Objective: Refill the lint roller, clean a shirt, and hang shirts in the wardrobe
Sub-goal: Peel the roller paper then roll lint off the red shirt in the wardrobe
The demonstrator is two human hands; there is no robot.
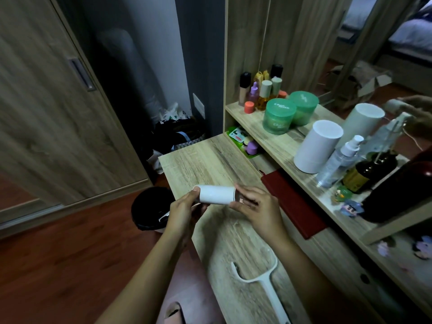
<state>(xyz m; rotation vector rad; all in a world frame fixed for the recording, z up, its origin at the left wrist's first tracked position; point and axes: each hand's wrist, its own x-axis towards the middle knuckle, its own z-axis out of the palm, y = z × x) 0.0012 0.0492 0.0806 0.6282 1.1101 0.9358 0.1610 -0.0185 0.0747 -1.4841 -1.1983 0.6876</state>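
Refill work is under way at the wooden desk point(210, 157), judging by what each hand has and what lies set aside. Both hands hold the white refill roll point(217, 194) level above the desk edge: the left hand point(184, 208) is closed around its left end from below, a fingertip showing at the end, while the right hand point(254, 206) pinches the right end, fingers narrow, at what looks like a small tab or the loose edge of a wrapper; blur hides which. Gripping the ends keeps the fingers off the roll's face, which seems sensible if it is sticky. The white lint roller handle point(264, 281) lies bare on the desk near the person, fork end pointing toward the hands, parked within reach for the roll to be slid on. A black bin point(149, 206) stands on the floor just left of the desk, almost under the left hand, handy for any wrapper or spent core. The wardrobe door point(60, 94) stands to the left; no shirt is visible. The shelf point(275, 141) to the right carries green jars point(279, 115), bottles and two white cylinders point(318, 146), well apart from the work.
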